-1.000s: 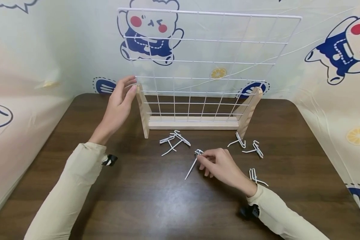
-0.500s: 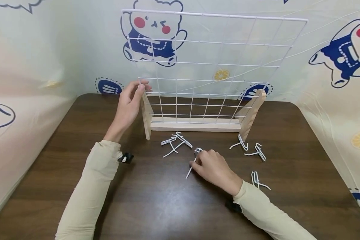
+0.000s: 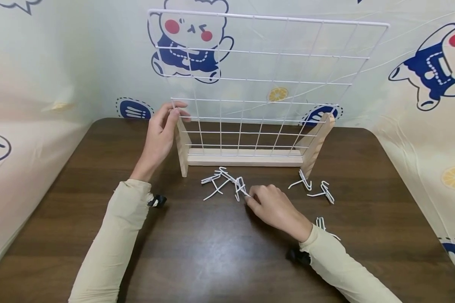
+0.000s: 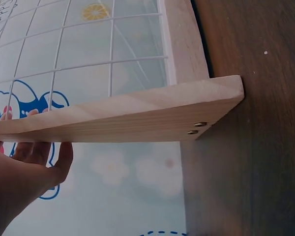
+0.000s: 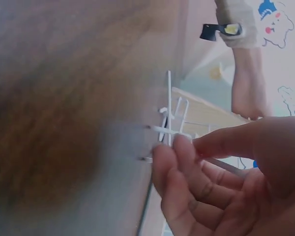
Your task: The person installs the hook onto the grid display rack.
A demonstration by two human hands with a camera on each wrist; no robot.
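Note:
A white wire grid panel [image 3: 242,101] stands in a pale wooden stand [image 3: 246,160] at the back of the table. My left hand [image 3: 157,136] grips the top of the stand's left side piece [image 3: 182,147], thumb in front and fingers reaching behind the wires. The left wrist view has the same side piece [image 4: 118,118] with the hand [image 4: 19,182] at its far end. Low over the tabletop, my right hand [image 3: 278,210] pinches the prong of a white wire hook [image 3: 240,189]; its looped end points left, overlapping other hooks. Fingertips partly cover that hook [image 5: 183,115] in the right wrist view.
A small heap of white hooks [image 3: 214,180] lies before the stand. On the right lie more: one hook [image 3: 305,181] by the right side piece, another hook [image 3: 327,191], and a third hook [image 3: 321,223] near my right wrist. Patterned cloth [image 3: 98,75] hangs behind the brown table [image 3: 197,252].
My left hand has moved right from beside the stand onto its left side piece. The hook at my right hand has turned, its prong now toward my fingers and its looped end leftward.

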